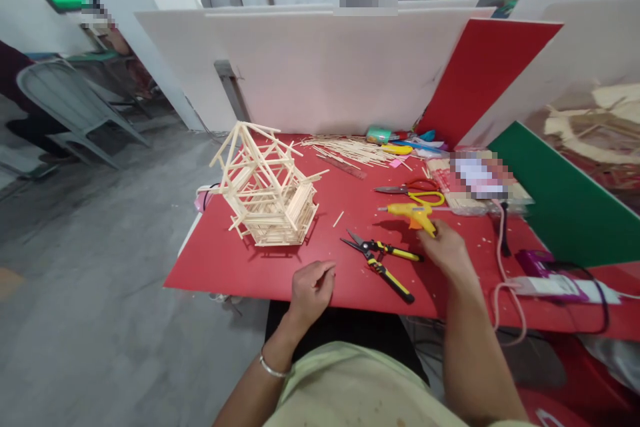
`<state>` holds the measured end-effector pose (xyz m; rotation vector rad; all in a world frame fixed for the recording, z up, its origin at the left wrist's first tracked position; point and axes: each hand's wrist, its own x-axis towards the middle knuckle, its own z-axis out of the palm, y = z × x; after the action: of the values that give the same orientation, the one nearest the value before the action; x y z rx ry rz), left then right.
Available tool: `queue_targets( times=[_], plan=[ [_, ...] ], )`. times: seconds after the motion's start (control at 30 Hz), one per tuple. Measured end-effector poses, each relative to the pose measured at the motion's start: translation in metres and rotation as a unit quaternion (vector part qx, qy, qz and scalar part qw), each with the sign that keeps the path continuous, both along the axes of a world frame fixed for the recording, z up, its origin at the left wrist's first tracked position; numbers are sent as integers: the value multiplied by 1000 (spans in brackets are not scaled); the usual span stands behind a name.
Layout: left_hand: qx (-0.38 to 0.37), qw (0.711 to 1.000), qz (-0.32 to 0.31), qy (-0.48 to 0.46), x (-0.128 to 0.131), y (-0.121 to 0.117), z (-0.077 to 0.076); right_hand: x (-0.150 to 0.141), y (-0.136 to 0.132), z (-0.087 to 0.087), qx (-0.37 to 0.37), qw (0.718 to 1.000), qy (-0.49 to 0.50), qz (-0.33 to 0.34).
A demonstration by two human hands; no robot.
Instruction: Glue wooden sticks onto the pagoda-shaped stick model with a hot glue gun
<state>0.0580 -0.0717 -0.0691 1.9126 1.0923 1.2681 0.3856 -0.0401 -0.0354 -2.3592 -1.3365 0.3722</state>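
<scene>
My right hand (445,247) is closed around the handle of a yellow hot glue gun (410,212), its nozzle pointing left over the table. My left hand (313,288) rests at the table's front edge with thumb and fingers pinched together; whatever they hold, if anything, is too small to make out. Between the hands lie black-and-yellow snips (383,260), blades spread. A model house frame of thin wooden sticks (273,193) stands on the left of the table. One short stick (339,219) lies to its right.
Behind the glue gun are scissors (425,195) with red and yellow handles. A pile of loose sticks (350,149) lies along the back by a white board (320,73). At right are plastic-wrapped packs (445,180), a power strip (555,288), cords, and a green board (565,200).
</scene>
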Motion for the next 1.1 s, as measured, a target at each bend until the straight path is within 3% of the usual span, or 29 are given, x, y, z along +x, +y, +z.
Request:
queue_targets(
  times=[0.1, 0.23, 0.4, 0.67, 0.9, 1.1],
  plan=[
    [-30, 999, 14, -28, -3, -2, -4, -30, 18, 17, 92, 996, -6, 19],
    [-24, 1000, 7, -17, -7, -4, -3, -78, 61, 39, 97, 994, -34, 42],
    [-12, 1000, 22, -7, -15, -8, -1, -113, 90, 45, 92, 993, -28, 72],
    [-36, 999, 22, -10, -14, -8, -4, -129, 81, 47, 108, 988, -39, 103],
    [-45, 999, 18, -19, -10, -7, -8, -122, 60, 43, 117, 985, -17, 126],
    [-39, 999, 13, -10, -9, -9, -6, -128, 72, 35, 95, 992, -11, 86]
  ],
)
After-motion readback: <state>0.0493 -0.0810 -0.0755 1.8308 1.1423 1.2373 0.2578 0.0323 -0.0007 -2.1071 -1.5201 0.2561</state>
